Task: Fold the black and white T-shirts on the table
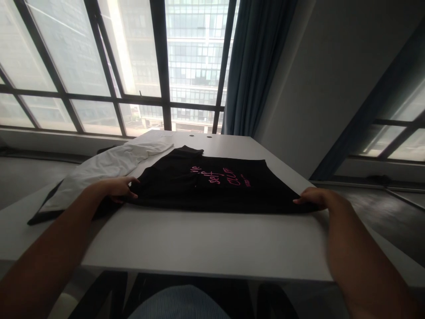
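A black T-shirt with pink lettering lies spread sideways on the white table. My left hand pinches its near edge at the left end, by the shoulder and sleeve side. At the right end, my right hand grips the near corner of the same shirt, fingers closed on the cloth. The near edge runs fairly straight between both hands. Part of each hand's fingers is hidden by the fabric or the hand itself.
White cloth lies on the table's left side, with dark fabric showing under it. Two round holes sit near the table's far end. Beyond are windows, a blue curtain and a pale wall column.
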### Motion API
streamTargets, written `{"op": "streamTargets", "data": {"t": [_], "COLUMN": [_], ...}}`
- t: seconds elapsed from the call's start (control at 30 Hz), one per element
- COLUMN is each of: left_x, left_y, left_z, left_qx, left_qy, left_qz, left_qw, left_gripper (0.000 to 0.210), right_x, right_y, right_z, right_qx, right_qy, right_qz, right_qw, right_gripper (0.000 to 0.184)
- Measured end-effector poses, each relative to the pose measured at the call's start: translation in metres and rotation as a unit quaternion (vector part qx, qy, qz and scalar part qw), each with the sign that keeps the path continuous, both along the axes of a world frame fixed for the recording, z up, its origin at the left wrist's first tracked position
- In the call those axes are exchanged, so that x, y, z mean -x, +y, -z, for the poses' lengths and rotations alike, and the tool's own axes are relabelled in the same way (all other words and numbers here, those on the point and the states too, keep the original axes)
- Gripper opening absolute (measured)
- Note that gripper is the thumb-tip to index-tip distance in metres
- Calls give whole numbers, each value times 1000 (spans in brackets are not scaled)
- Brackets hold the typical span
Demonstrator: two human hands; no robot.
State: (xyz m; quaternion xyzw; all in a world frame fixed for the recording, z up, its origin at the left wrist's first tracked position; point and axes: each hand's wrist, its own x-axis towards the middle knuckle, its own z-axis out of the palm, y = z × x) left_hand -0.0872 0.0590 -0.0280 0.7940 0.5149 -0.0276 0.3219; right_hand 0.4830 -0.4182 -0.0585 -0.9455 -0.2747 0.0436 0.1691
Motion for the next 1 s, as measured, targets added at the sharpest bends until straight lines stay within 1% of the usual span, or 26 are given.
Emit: {"op": "streamTargets", "data": {"t": [0.07,0.1,0.13,0.17,0.2,0.23,0.3,0.37,0.4,0.47,0.53,0.6,0.7,0.87,1.0], "left_x": [3,4,4,3,0,-4,-16,-31,-39,-53,-64,-77,-100,-148,-175], "left_y": [5,8,11,14,16,18,15,9,6,0,0,5,17,35,46], "left_z": [2,2,2,3,3,5,9,18,23,34,41,45,42,33,27], "left_qx": [1,-14,-40,-76,-118,-165,-251,-302,-309,-301,-297,-302,-300,-287,-270], "left_qy": [22,38,52,63,68,67,48,19,5,-15,-16,-7,9,8,-9], "left_qz": [14,25,39,55,69,80,101,138,162,205,226,237,235,201,170], "left_qw": [1000,999,997,994,988,981,962,943,937,931,927,923,924,937,948], "left_gripper": [85,88,90,92,93,93,90,83,80,76,75,74,72,75,78], "right_x": [0,0,0,0,1,2,4,9,11,17,21,23,24,26,26], "right_y": [1,3,6,10,14,19,29,40,45,54,60,63,63,61,59], "right_z": [-4,-7,-10,-12,-13,-13,-10,-5,-2,2,4,3,1,2,3], "right_qx": [49,69,68,63,57,48,22,3,3,19,31,37,37,2,-35], "right_qy": [95,141,148,134,106,68,0,-29,-33,-38,-45,-43,-44,-55,-78], "right_qz": [6,16,24,31,32,24,-26,-97,-124,-151,-158,-159,-156,-155,-144], "right_qw": [994,988,986,988,992,996,999,995,992,988,986,986,986,986,986], "right_gripper": [33,29,25,22,23,28,42,49,49,48,46,42,34,18,16]}}
